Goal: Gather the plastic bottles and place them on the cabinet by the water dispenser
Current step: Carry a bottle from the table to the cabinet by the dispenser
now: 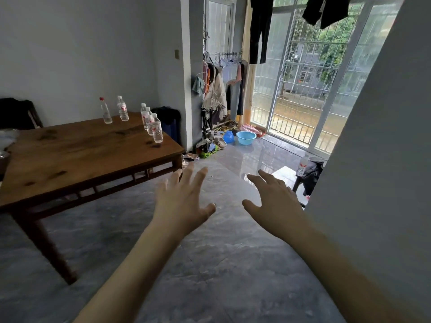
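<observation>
Plastic bottles are standing upright on a wooden tabletop [77, 157] at the left of the room: a red-capped bottle [106, 111] and a white-capped bottle [122, 108] along the far edge, and a tight row of three bottles [151, 122] lining the right edge, the nearest of them [157, 128] sitting close to the right corner. One more bottle [302, 164] is standing apart on a low pale stool [285, 177] at the right, just beside a dark garment [312, 174] that is draping over it, partly behind a white wall [377, 145] that is filling the right side of the view.

A person's left hand [180, 198] and right hand [274, 199] are reaching out over the grey marbled floor [210, 264], palms down, fingers [200, 177] spreading apart and straight, holding nothing. Both hands are hanging well apart from every bottle; the tabletop's near right corner lies just to the far left of the left hand, while the stool bottle is standing to the far right of the right hand.

Farther off, a loaded clothes rack [218, 89] is leaning against a pillar, with shoes, a green crate [208, 153] and a blue basin [246, 137] crowding the floor beneath it. Dark clothes [260, 29] are hanging before a barred sliding glass door [310, 78], and a dark chair [18, 113] is standing behind the tabletop at far left.
</observation>
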